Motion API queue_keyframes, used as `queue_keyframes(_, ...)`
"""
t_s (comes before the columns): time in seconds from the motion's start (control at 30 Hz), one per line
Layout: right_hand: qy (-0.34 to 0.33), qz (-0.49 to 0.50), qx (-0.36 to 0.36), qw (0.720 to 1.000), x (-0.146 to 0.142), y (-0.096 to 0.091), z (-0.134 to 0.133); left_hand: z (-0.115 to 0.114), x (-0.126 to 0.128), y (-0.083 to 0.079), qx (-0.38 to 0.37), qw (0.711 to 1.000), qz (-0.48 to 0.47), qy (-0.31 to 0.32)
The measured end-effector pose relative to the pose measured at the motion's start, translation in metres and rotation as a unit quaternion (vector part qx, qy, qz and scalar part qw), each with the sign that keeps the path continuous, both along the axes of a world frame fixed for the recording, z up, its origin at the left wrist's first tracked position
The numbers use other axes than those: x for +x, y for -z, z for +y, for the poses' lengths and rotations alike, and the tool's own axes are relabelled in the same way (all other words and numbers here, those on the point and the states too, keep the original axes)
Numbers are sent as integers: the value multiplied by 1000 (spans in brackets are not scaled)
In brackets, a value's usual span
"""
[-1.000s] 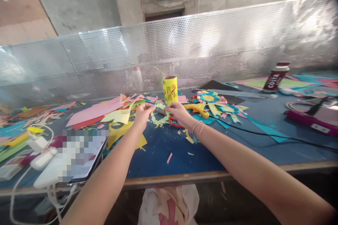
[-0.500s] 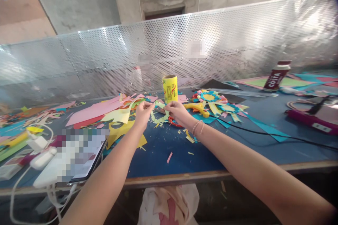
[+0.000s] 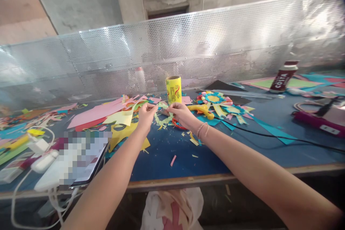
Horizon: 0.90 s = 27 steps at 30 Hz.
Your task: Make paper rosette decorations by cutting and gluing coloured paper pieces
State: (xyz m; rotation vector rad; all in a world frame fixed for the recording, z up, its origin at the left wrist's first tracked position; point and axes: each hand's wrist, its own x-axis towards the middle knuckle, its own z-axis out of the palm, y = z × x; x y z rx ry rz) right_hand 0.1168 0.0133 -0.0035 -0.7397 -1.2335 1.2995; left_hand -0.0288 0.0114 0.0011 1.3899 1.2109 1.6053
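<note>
Both my hands pinch a pale green paper ring with a fringed edge (image 3: 159, 121), held just above the table. My left hand (image 3: 147, 114) grips its left side with thumb and fingertips. On the other side my right hand (image 3: 180, 112) has its fingers closed at the ring's upper right edge. A yellow glue gun (image 3: 202, 110) with a black cord lies to the right of my right hand. Behind the hands stands a yellow cardboard tube (image 3: 174, 89). Red scissor handles (image 3: 178, 125) show partly under my right hand.
Paper rosettes (image 3: 214, 99) lie beyond the glue gun, and pink paper sheets (image 3: 94, 113) to the left. A phone (image 3: 91, 165) with chargers and cables sits at the front left. A brown bottle (image 3: 283, 77) and a purple power strip (image 3: 319, 124) stand right. A perforated metal screen (image 3: 172, 50) closes the back.
Almost nothing differs. Both hands stay in the same pinch on the paper ring, with at most a slight shift of the right fingers.
</note>
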Motion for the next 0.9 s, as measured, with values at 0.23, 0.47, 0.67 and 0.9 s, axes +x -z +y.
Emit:
queue_keyframes(0.23, 11, 18, 24, 999, 0, -4, -3, 4, 1, 2, 16, 999, -26, 24)
queue_keyframes(0.47, 27, 9, 36, 999, 0, -3, -3, 0, 3, 0, 31, 999, -12, 34)
queue_keyframes(0.67, 51, -14, 41, 998, 0, -4, -3, -3, 4, -2, 25, 999, -8, 40)
queue_keyframes(0.9, 67, -19, 58, 996, 1, -2, 0, -5, 6, -5, 23, 998, -10, 61)
